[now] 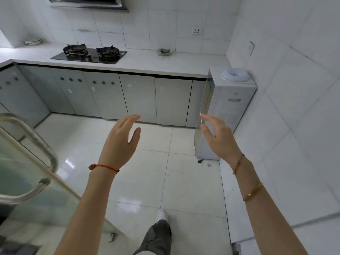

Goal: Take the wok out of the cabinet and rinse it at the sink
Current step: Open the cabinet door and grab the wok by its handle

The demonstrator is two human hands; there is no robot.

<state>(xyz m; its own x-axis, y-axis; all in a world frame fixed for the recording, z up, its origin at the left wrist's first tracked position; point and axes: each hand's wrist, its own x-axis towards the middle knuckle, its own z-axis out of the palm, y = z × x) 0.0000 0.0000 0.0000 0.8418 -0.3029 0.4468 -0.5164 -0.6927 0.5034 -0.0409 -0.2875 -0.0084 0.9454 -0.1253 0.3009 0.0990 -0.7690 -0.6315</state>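
Note:
A row of grey cabinet doors (137,97) runs under the white counter (147,63) ahead of me, all closed. No wok and no sink are in view. My left hand (121,138) is raised in front of me over the floor, fingers apart, holding nothing. My right hand (215,133) is also raised with fingers spread and empty, in front of the white water dispenser (230,107). Both hands are well short of the cabinets.
A black two-burner gas stove (89,54) sits on the counter, with stacked plates (32,41) at the far left and a small dish (165,51) to its right. A glass door with a metal handle (33,144) stands at my left. The floor is glossy white tile.

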